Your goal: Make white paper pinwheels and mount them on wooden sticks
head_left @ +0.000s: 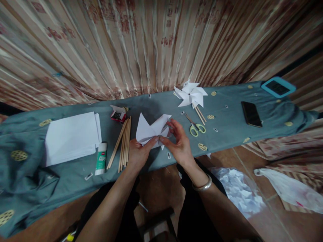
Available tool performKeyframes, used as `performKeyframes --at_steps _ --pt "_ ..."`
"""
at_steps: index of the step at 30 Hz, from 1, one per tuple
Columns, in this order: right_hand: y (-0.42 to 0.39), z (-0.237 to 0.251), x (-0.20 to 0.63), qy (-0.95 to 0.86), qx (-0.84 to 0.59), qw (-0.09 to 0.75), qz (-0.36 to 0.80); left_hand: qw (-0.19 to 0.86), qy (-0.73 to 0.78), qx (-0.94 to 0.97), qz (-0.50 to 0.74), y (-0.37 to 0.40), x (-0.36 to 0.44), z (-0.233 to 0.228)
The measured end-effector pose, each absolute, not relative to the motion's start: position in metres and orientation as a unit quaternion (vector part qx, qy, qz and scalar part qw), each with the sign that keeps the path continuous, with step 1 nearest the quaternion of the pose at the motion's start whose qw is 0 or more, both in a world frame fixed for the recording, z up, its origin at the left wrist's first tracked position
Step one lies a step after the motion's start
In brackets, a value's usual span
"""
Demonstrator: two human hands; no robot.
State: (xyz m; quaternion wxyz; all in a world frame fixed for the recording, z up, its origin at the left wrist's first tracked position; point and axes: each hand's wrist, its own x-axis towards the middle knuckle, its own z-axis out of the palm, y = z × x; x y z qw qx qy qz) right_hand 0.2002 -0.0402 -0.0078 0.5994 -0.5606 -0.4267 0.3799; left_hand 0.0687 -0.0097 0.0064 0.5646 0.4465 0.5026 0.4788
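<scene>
Paper, white and half curled, is the centre of attention: a pinwheel (150, 130) held over the near part of the table (166, 104), between the bundle of sticks (126, 141) and the scissors (192, 123). Left hand (137, 153) has it from below, thumb pressing in at the middle; right hand (180, 144) meets it there, thumb and finger pinching the gathered folds, the other fingers curving loosely behind. Both grips narrow, both on the paper!

And how far along are we? Well along with the folding, I'd judge: blades stand up, corners look drawn to the centre. No stick shows on this one, and whether a pin is through the middle I can't tell, thumbs hiding it. Compare the far side, where what look like overlapped finished pinwheels (191, 95) lie with two sticks running out toward us. So fastening and mounting look like the parts left. The sticks lie loose, the little red box (122, 117) just beside them, its flap up.

Now the heading: one big blade points away toward the curtain (151, 50), leaning left; another reaches far and right; a small tip pokes down toward the person. Long axis? Roughly side to side, along the table.
</scene>
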Motion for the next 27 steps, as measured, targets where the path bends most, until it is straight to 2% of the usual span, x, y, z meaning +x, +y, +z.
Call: performKeyframes --at_steps 11,27 --pt "-0.041 0.004 0.203 -0.338 -0.554 0.579 0.494 0.573 0.476 0.448 0.494 -0.012 0.068 0.005" --pt "-0.042 0.008 0.196 -0.344 -0.564 0.583 0.473 0.547 0.499 0.464 0.485 -0.014 0.066 -0.002"
